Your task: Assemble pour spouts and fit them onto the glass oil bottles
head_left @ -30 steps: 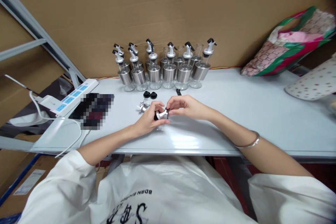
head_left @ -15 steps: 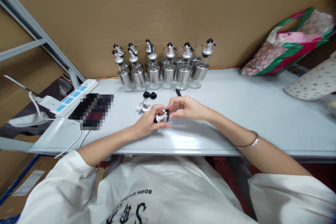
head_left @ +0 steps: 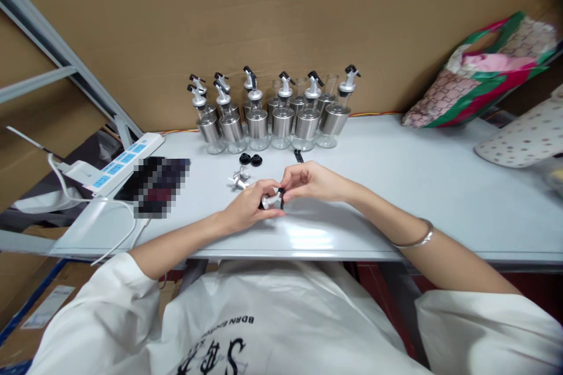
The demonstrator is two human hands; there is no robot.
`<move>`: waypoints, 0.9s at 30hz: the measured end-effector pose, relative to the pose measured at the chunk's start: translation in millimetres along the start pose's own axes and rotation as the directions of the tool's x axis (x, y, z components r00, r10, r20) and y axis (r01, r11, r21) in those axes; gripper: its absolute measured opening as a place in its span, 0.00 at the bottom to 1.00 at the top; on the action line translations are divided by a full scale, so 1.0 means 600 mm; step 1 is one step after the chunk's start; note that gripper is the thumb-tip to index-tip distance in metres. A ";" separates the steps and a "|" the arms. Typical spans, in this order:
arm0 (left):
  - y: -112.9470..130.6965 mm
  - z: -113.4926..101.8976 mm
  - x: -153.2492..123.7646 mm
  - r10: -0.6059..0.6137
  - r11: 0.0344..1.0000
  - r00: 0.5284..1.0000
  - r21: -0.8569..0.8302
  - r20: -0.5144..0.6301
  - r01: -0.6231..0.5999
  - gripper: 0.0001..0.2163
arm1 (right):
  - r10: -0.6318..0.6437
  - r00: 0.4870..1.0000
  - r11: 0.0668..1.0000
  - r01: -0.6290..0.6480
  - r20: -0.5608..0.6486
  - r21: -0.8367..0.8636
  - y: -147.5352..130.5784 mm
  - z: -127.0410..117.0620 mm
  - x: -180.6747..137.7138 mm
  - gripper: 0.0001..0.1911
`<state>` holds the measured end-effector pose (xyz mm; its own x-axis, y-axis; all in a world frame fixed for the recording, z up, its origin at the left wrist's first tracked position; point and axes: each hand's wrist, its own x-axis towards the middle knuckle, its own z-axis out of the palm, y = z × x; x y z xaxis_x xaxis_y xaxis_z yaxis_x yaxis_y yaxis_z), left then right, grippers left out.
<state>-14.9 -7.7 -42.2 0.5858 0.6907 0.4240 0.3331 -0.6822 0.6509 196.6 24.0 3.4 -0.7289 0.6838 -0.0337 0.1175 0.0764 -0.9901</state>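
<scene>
My left hand (head_left: 248,206) is closed round a silver pourer spout (head_left: 270,201), held on its side just above the table. At the spout's tip, my right hand (head_left: 312,181) pinches a small black flip cap (head_left: 282,196), its fingers touching the cap's upper end. Just behind my left hand lie a few loose silver spouts (head_left: 240,174). Two black stoppers (head_left: 250,159) rest beyond them, and black flip-cap pieces (head_left: 299,156) lie behind my right hand. How the cap sits on the spout is partly hidden by my fingers.
Glass bottles with steel sleeves (head_left: 258,124) stand in rows at the back, most topped with spouts. A white power strip (head_left: 127,164) and a blurred-out dark device (head_left: 153,187) are on the left. A patterned bag (head_left: 475,82) and a dotted white object (head_left: 523,135) sit right.
The spout and cap have dipped slightly toward me, with the left fingers shifting a little. Both hands keep their hold; the bottles and loose parts stay where they were.
</scene>
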 end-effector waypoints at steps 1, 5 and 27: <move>0.000 0.000 0.000 -0.004 1.000 1.000 0.012 0.003 0.004 0.26 | 0.005 1.000 1.000 -0.005 0.006 0.009 0.000 0.000 0.000 0.14; 0.001 0.000 -0.001 -0.015 0.997 1.000 0.082 0.023 0.013 0.25 | 0.019 1.000 0.999 -0.019 0.022 0.029 0.001 0.000 0.000 0.14; 0.008 -0.003 -0.002 0.097 0.969 0.994 0.223 0.049 -0.106 0.23 | 0.002 0.999 0.999 -0.004 0.054 0.040 0.007 -0.003 0.001 0.13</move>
<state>-15.1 -11.2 -38.7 0.6512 0.6082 0.4539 0.4257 -0.7879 0.4450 198.1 26.0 -0.6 -0.7640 0.6438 -0.0427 0.0934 0.0449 -0.9946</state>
